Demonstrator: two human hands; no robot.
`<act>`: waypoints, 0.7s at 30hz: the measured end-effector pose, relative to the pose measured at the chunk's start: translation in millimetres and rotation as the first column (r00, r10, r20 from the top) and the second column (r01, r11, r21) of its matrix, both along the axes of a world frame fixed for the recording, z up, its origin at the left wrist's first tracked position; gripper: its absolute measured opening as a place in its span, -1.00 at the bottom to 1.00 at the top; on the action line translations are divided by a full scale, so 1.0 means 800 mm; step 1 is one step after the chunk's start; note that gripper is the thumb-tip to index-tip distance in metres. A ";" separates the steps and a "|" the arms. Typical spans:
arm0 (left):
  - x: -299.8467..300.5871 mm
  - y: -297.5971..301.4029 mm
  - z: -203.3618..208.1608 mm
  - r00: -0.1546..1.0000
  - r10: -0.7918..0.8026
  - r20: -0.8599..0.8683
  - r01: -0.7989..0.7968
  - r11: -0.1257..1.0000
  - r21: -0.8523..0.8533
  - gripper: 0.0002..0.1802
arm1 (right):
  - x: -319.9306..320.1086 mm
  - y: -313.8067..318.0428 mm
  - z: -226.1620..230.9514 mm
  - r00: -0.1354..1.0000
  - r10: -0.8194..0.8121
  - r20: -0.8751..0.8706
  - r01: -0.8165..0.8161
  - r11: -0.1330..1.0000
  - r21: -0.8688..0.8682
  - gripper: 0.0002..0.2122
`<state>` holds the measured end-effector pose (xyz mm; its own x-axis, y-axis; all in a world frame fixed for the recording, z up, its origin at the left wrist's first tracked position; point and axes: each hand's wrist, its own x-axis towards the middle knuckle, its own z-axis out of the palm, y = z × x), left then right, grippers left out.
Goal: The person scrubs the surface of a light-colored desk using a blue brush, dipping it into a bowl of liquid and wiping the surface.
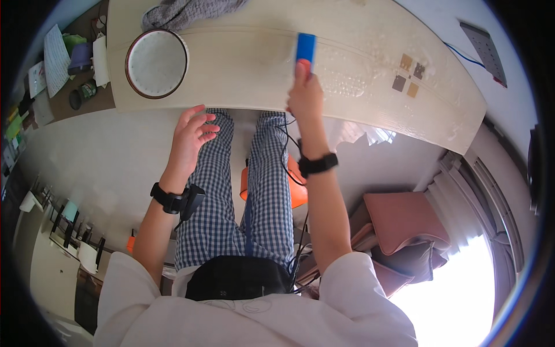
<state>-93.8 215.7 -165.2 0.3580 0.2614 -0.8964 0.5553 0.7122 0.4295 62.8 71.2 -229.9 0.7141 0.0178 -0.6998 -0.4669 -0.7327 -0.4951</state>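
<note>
My right hand (306,95) is closed round a flat blue rectangular block (306,45), thumb along its near end. It holds the block over the cream tabletop (243,69), near the front edge; whether the block touches the surface I cannot tell. Wet-looking bubbles or droplets (341,85) lie on the tabletop just right of this hand. My left hand (191,133) hangs above my lap, near the table's front edge, with fingers loosely apart and nothing in them. Beyond it on the table sits a round white plate (156,63) with a dark brown rim.
A crumpled grey towel (193,11) lies at the table's far left. Papers and a purple container (81,58) crowd a brown surface on the left. Black cables (283,153) hang by my right leg. A pink cushion (402,220) lies at the right.
</note>
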 end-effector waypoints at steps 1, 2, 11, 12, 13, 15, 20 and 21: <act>-0.001 0.002 0.000 1.000 -0.002 -0.004 0.002 1.000 0.007 -0.57 | -0.003 -0.015 0.009 1.000 0.005 0.013 -0.005 1.000 -0.011 -0.57; -0.003 0.004 0.001 1.000 -0.004 -0.014 0.004 1.000 0.015 -0.57 | -0.011 -0.022 0.020 0.998 0.051 -0.032 -0.051 0.999 -0.015 -0.58; 0.002 -0.017 -0.006 1.000 0.006 -0.010 -0.007 1.000 -0.012 -0.59 | -0.075 0.032 0.029 0.870 0.475 -0.128 -0.487 0.870 -0.081 -0.64; 0.002 -0.016 -0.005 1.000 0.003 -0.005 -0.003 1.000 -0.011 -0.59 | -0.072 0.037 0.028 0.856 0.511 -0.075 -0.517 0.848 -0.120 -0.65; 0.002 -0.013 -0.004 1.000 0.001 -0.008 -0.001 1.000 -0.009 -0.59 | -0.061 0.033 0.025 0.868 0.490 -0.078 -0.496 0.853 -0.165 -0.65; 0.002 -0.008 0.000 0.998 -0.058 0.011 0.057 0.997 0.052 -0.60 | -0.032 0.008 0.009 0.900 0.435 -0.041 -0.431 0.867 -0.252 -0.62; 0.003 -0.010 0.002 0.998 -0.067 0.017 0.067 0.997 0.045 -0.60 | 0.068 -0.069 -0.013 0.988 0.056 0.142 -0.012 0.957 -0.290 -0.61; 0.002 -0.010 0.001 0.998 -0.066 0.010 0.065 0.997 0.044 -0.60 | 0.070 -0.062 -0.011 0.995 0.021 0.093 0.008 0.956 -0.295 -0.62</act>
